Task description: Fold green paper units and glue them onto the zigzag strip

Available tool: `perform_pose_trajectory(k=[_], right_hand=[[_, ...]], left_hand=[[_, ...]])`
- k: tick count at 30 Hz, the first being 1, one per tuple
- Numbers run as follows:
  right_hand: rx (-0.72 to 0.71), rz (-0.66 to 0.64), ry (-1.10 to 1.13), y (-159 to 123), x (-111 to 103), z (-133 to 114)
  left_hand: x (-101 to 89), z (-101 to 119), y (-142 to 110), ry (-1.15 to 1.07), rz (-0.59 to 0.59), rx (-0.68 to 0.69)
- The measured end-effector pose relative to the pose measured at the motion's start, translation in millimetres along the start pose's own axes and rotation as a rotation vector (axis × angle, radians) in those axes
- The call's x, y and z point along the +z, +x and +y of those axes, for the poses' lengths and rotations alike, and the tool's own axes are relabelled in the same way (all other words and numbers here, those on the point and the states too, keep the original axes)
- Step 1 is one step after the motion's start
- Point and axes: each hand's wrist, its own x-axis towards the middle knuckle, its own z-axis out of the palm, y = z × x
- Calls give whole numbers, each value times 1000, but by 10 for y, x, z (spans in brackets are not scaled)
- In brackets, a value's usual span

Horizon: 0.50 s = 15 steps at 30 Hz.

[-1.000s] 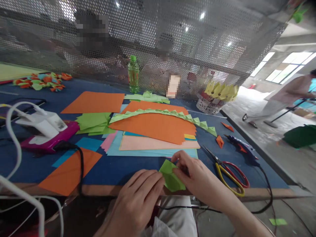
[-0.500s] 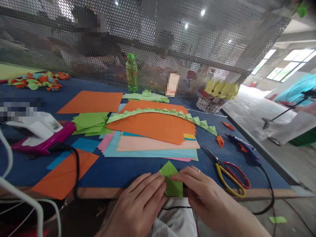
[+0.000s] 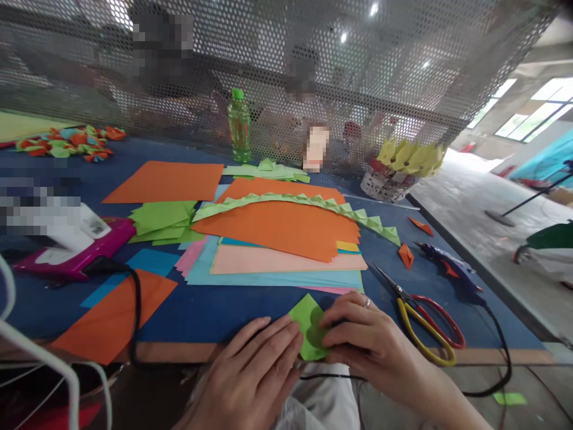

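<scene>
A small green paper (image 3: 310, 325) lies at the front edge of the blue tabletop (image 3: 192, 316), between my two hands. My left hand (image 3: 257, 361) rests flat with fingers stretched, their tips pressing on the paper's left side. With bent fingers, my right hand (image 3: 364, 340) grips the paper's right edge; its thumb is mostly hidden. Scissors (image 3: 414, 319) with one red and one yellow handle lie to the right of my right hand. Beyond the hands are stacked coloured sheets (image 3: 286, 266), with a folded light-green paper strip (image 3: 308, 202) curving over the orange ones.
At right lie a blue glue gun (image 3: 452, 269) and folded orange pieces (image 3: 406, 255). A magenta power strip (image 3: 80, 257) with cables sits left, near green sheets (image 3: 163, 221). Behind stand a green bottle (image 3: 239, 128), a basket (image 3: 387, 182) and a perforated metal screen (image 3: 268, 48).
My right hand's fingers have shifted from the paper's upper edge to its right edge, and the paper has turned slightly. My left hand stays on its left side. The view has tilted a little.
</scene>
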Motion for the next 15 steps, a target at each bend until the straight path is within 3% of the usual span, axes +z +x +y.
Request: perform_pose_trajectory(k=[4, 10, 15], right_hand=[[33, 10, 71, 67, -8, 13], [248, -16, 70, 159, 53, -69], [312, 52, 30, 199, 131, -80]], left_hand=[[75, -9, -66, 7, 22, 15], [198, -54, -185, 25, 77, 52], [201, -56, -174, 15, 137, 57]])
